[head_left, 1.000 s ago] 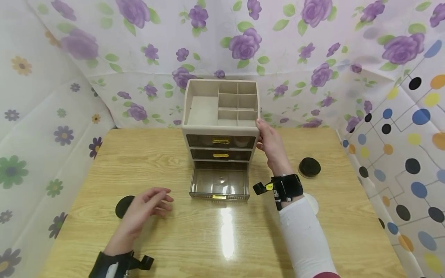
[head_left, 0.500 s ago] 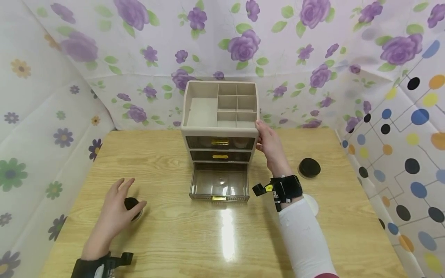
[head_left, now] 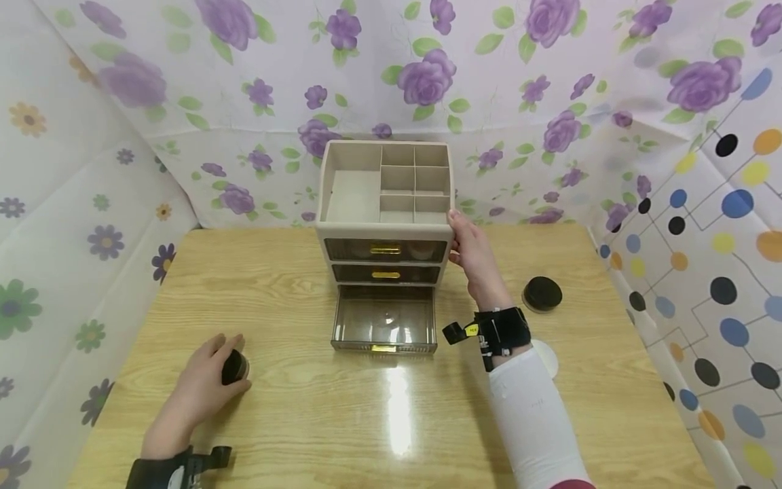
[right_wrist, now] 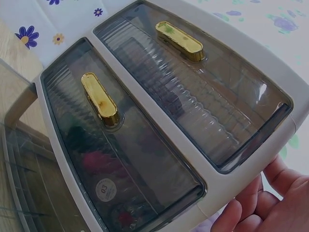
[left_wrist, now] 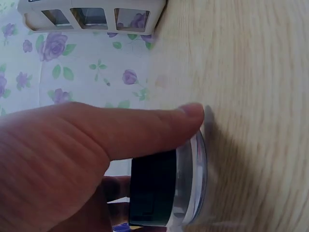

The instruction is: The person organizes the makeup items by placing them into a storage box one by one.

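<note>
At the left of the table, my left hand (head_left: 201,384) grips a small round jar (left_wrist: 154,188) with a black lid and clear sides, its thumb along one side. In the left wrist view the jar meets the wood or sits just over it; I cannot tell which. My right hand (head_left: 476,258) holds the right side of a beige drawer organizer (head_left: 383,232), its thumb at the upper front corner. The bottom drawer (head_left: 385,319), smoky and see-through, is pulled out with nothing visible inside. The two upper drawers, with gold handles (right_wrist: 100,98), are closed.
On the right stand another black-lidded jar (head_left: 542,293) and a white round thing (head_left: 546,358), partly hidden by my right forearm. Divided compartments (head_left: 415,180) top the organizer. Flowered cloth (head_left: 256,102) hangs behind the wooden table (head_left: 293,421).
My left hand has moved left and back to the jar, spread its fingers around it, then closed on it. The right hand stays on the organizer.
</note>
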### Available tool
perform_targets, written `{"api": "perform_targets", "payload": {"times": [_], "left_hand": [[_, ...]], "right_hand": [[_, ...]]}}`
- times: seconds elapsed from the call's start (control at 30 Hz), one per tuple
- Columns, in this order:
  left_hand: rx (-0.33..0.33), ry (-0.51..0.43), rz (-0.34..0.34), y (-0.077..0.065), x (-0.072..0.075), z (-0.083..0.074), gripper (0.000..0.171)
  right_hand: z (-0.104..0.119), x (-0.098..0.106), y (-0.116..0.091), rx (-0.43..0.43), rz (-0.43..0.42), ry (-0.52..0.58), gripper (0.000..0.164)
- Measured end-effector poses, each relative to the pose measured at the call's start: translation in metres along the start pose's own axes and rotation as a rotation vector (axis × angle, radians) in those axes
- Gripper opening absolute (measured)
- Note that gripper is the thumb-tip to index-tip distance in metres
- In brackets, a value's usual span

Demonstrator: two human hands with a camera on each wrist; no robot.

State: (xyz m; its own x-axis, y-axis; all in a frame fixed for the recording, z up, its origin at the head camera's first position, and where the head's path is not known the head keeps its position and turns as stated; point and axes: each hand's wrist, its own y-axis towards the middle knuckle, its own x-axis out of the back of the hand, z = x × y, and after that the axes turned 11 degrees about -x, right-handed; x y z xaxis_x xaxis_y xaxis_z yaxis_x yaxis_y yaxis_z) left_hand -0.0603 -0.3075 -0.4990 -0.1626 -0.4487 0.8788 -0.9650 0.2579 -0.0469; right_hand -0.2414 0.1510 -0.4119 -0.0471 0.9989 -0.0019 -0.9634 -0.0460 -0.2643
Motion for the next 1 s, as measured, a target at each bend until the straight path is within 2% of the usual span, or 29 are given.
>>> {"api": "perform_targets", "payload": {"times": [0.2,0.57,1.0], "left_hand": [[-0.01,-0.052,0.009,0.0014,-0.0012,0.0007,0.083],[0.011,-0.015,-0.055,0.0015,-0.0021,-0.0013,0.079],[-0.01,0.004,-0.065,0.0052,-0.0025,0.0002,0.084]], "right_hand": [[-0.0008,0.0006,0.0006,0.009,-0.002,0.0,0.07],[-0.001,0.0009,-0.0004,0.01,0.003,0.004,0.069],[-0.0014,0.0009,0.0002,0.003,-0.005,0.002,0.068]]}}
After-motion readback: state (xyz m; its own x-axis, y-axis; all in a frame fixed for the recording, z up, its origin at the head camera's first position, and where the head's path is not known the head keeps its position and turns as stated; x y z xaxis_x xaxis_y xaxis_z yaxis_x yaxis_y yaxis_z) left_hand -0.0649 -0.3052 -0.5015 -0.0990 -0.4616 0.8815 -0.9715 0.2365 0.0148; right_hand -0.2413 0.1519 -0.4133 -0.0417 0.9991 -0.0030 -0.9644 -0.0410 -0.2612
